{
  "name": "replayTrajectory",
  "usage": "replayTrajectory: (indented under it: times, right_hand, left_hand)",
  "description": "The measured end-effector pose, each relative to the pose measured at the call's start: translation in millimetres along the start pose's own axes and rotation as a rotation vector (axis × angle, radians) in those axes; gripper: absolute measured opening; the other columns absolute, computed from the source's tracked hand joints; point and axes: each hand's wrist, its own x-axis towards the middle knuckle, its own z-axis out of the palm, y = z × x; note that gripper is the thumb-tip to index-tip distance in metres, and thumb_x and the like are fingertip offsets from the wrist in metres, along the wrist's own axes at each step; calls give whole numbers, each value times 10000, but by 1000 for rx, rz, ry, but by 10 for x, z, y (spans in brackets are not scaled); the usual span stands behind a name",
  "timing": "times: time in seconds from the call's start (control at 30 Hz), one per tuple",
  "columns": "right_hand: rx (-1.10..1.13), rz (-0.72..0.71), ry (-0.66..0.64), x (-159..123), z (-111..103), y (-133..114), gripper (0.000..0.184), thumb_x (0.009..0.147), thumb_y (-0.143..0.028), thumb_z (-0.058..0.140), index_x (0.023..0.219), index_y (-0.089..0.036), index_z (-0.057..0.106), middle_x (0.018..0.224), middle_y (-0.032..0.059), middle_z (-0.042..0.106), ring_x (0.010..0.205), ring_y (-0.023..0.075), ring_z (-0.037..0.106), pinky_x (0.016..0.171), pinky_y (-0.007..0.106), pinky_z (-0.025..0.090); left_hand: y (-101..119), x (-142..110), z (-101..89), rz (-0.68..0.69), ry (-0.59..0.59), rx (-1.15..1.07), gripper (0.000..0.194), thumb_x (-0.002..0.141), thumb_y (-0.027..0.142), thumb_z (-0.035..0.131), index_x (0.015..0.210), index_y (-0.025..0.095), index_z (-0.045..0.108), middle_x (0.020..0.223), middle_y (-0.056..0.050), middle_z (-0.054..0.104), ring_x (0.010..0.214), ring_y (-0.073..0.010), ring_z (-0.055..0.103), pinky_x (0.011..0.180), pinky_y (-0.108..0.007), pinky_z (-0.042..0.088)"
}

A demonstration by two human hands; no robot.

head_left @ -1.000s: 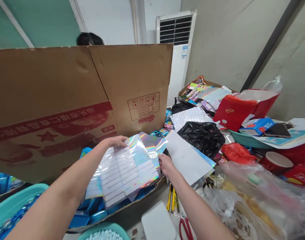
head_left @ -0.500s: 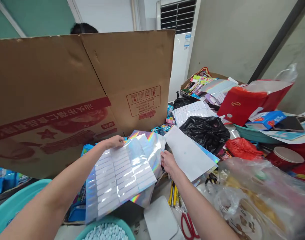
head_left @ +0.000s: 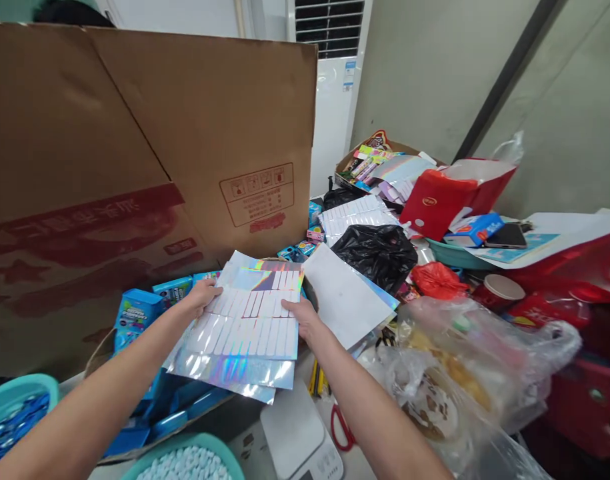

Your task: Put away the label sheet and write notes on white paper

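Note:
Between my two hands is a stack of shiny holographic label sheets (head_left: 255, 333), printed with rows of pale strips. My left hand (head_left: 205, 297) grips the stack's left edge, fingers partly hidden. On the right edge, my right hand (head_left: 302, 316) pinches the sheets with the thumb on top. Just right of that hand lies a white sheet (head_left: 349, 300) with a blue shiny sheet under it. Beneath the stack, a box of blue packets (head_left: 137, 313) is partly covered. Below sits a white kitchen scale (head_left: 295, 430).
A tall cardboard box (head_left: 209, 120) stands at the left and back. Teal bowls hold white candies (head_left: 185, 465) and blue wrapped pieces (head_left: 17, 427). Red scissors (head_left: 341, 427), a black plastic bag (head_left: 377, 263), clear bags (head_left: 449, 373) and a phone (head_left: 507, 236) lie to the right.
The view has swung right. The label sheets have turned and shifted in my hands, now spread as several overlapping layers. Both hands still hold their edges, and more blue packets show.

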Motion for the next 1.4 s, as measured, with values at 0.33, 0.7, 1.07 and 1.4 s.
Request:
replayTrajectory:
  times: [0.33,0.7,1.07,1.4]
  right_hand:
    - [-329,-712,12,-1043,-777,-2231,454,593,-222,816,990,-127,619,937,62,624,797,273,603,680,337,517]
    - [-915,-613,512,-2264,-1557,-3237,622,487,-538,917,983,-244,684,956,111,617,688,355,588,424,426,457]
    - [-1024,-656,255,-2119,-1431,-3331,564,605,-527,891,1020,-225,658,882,95,625,666,326,615,386,356,559]
    - [-806,-668,-166,-1402,-975,-3334,232,894,-13,638,1106,-98,599,973,81,615,886,260,597,708,338,543]
  left_hand:
    - [1114,-621,868,949,643,165,107,862,162,491,946,126,545,978,-105,547,974,-246,484,901,-374,376]
    - [1857,-575,2769,1501,13,870,400,824,143,610,1204,126,484,1127,-149,508,1159,-318,369,1005,-581,212]
    - [1981,-469,2004,1407,51,980,217,864,53,435,1006,139,573,919,-99,575,924,-265,477,761,-391,332]
    - [1128,-1182,-325,1376,508,598,256,938,186,292,858,160,534,849,-38,576,845,-182,511,798,-333,357]
